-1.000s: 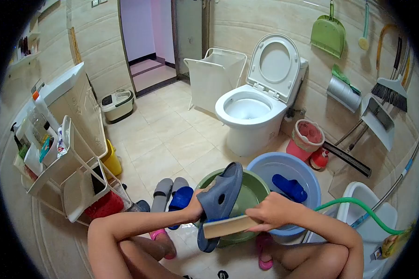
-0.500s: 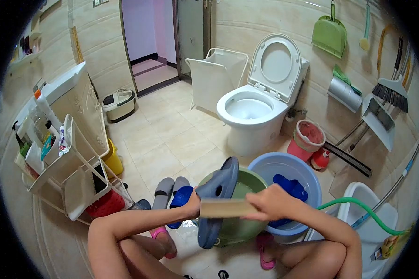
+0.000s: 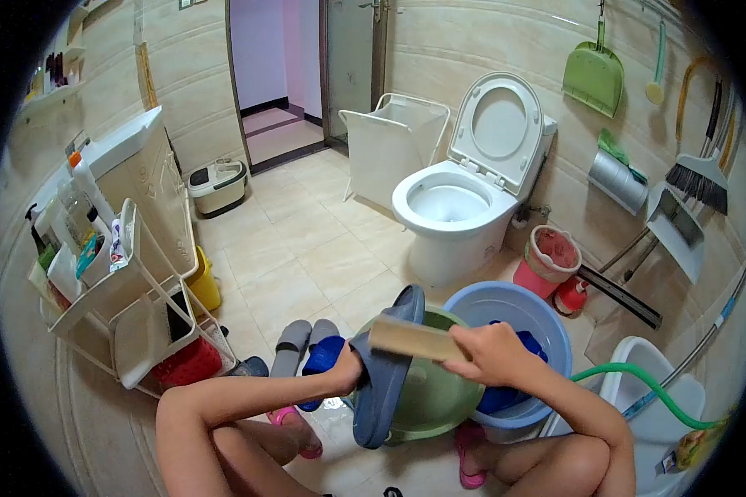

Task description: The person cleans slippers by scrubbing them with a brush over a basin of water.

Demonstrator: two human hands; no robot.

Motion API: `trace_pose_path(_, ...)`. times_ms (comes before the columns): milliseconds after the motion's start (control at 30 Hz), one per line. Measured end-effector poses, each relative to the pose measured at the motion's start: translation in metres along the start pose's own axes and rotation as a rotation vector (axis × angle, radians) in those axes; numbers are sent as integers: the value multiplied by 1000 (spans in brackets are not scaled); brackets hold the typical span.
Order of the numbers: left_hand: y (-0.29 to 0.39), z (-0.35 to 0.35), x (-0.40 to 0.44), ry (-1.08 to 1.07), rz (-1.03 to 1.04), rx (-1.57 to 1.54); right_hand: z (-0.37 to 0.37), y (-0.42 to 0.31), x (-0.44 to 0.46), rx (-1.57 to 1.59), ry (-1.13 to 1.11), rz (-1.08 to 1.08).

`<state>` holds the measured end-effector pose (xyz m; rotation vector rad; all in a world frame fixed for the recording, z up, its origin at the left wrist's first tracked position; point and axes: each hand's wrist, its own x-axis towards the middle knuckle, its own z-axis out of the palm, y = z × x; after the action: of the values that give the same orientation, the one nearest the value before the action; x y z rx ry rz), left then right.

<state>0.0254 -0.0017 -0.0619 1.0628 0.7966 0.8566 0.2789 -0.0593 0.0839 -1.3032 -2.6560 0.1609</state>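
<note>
My left hand [image 3: 348,370] grips a dark grey-blue slipper [image 3: 381,406] by its side, holding it upright above a green basin [image 3: 435,398]. In my right hand [image 3: 485,354] is a scrubbing brush with a flat beige back [image 3: 414,338], slightly blurred, laid across the slipper's upper part; its bristles are hidden. To the right of the green basin stands a light blue basin [image 3: 561,352] with blue slippers [image 3: 506,398] in it. Left of my left hand, a blue slipper [image 3: 323,354] and a pair of grey slippers [image 3: 288,352] rest on the tiled floor.
A toilet [image 3: 452,207] with raised lid stands ahead, beside a white hamper [image 3: 389,153]. A pink bin [image 3: 547,261] and red bottle [image 3: 569,296] sit right. A green hose [image 3: 646,377] crosses a white tub [image 3: 638,352]. A storage rack [image 3: 133,290] stands left.
The brush in my right hand has moved up along the slipper and now tilts down to the right. My left hand keeps its hold. The whole view has shifted slightly.
</note>
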Motion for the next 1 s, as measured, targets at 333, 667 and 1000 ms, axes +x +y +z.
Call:
trace_pose_path(333,3,-1,5,-22,-85,-91,-1,-10,10,50,-109,97)
trace_pose_path(667,11,4,-6,85,-82,-214,-11,-18,25,305,-231,41)
trace_pose_path(1000,-16,-20,-2,-31,100,291,7,-12,24,243,-306,-104)
